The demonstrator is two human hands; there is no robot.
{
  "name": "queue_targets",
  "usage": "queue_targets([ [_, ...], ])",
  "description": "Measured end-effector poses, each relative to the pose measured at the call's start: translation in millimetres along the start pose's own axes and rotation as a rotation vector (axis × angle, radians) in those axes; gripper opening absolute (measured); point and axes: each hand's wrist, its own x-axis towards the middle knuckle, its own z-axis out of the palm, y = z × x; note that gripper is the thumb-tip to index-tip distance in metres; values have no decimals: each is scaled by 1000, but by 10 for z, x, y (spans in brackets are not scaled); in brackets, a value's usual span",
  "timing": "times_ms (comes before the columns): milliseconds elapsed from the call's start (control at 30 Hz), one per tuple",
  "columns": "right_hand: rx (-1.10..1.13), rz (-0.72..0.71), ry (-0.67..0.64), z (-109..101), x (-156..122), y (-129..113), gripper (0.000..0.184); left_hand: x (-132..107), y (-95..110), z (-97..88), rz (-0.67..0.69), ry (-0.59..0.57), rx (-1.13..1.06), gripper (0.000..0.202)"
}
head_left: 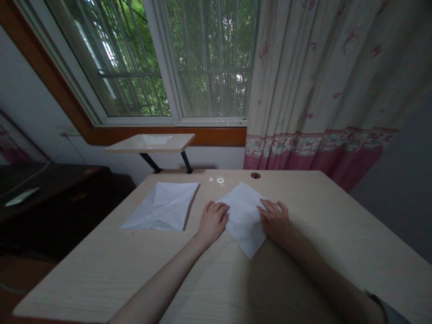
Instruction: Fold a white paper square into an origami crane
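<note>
A sheet of white paper (243, 218), creased and diamond-shaped, lies on the pale wood-grain desk (330, 216) between my hands. My left hand (212, 221) rests flat against its left corner, fingertips on the paper. My right hand (275, 219) lies on its right side, fingers spread over the edge. To the left, a second white sheet (162, 206) lies flat, with crease lines forming a star-like pattern. Neither hand touches that sheet.
A small raised board (150, 143) on black brackets stands behind the desk, with a pale sheet (155, 140) on it. A round cable hole (255, 175) sits near the desk's back edge. A dark cabinet (50, 189) stands to the left, and a curtain (320, 90) hangs to the right.
</note>
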Motion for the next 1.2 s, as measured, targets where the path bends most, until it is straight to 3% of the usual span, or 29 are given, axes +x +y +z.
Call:
queue_targets([
  [500,158,-15,-142,-119,15,19,23,-6,-10,-12,-64,56,5,19],
  [767,226,-10,-108,35,19,163,21,-16,-45,-7,-74,64,9,26],
  [933,185,-33,-16,141,26,312,18,-4,-99,28,-79,79,-64,31],
  [1200,46,103,-37,155,60,381,34,29,-166,71,-118,37,-104,41],
])
